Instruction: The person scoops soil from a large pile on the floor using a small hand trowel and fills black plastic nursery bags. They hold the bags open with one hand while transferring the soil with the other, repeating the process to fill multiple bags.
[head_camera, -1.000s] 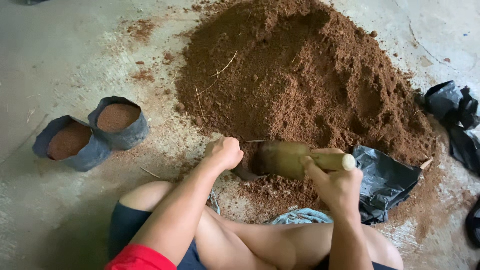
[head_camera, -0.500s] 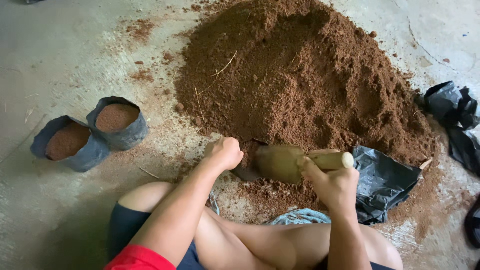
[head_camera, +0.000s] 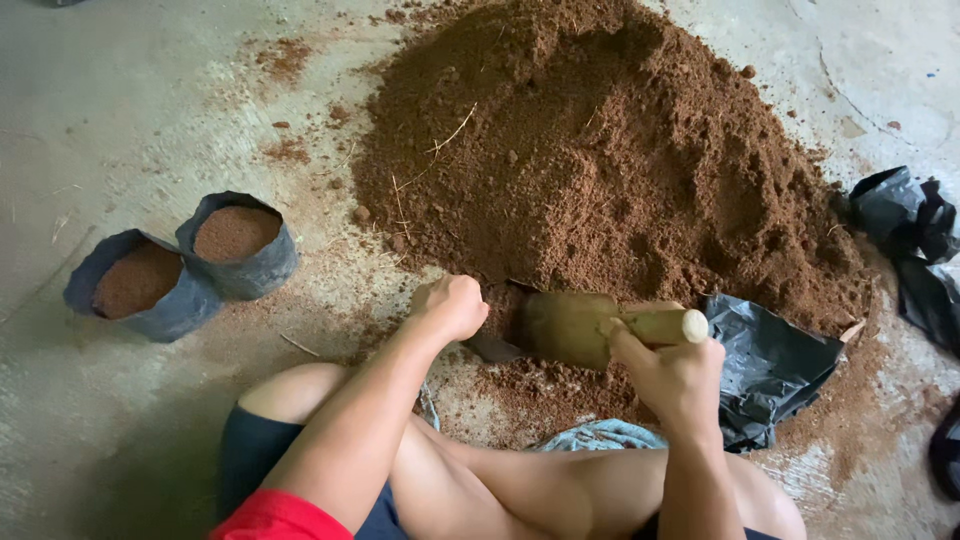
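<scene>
I sit on a concrete floor in front of a big pile of brown soil (head_camera: 600, 170). My right hand (head_camera: 672, 378) grips the pale wooden handle of a soil-caked scoop (head_camera: 565, 326), which points left at the near foot of the pile. My left hand (head_camera: 452, 305) is closed in a fist on the rim of a small black bag (head_camera: 495, 349). That bag is mostly hidden by the hand and the scoop. The scoop's mouth sits right beside it.
Two small black bags filled with soil (head_camera: 238, 242) (head_camera: 140, 285) stand side by side at the left. A crumpled black plastic sheet (head_camera: 770, 365) lies right of my right hand, and more black bags (head_camera: 910, 240) lie at the right edge. My bare legs are folded below.
The scoop has sunk slightly and shifted a little left toward my left hand. Both hands keep their grip.
</scene>
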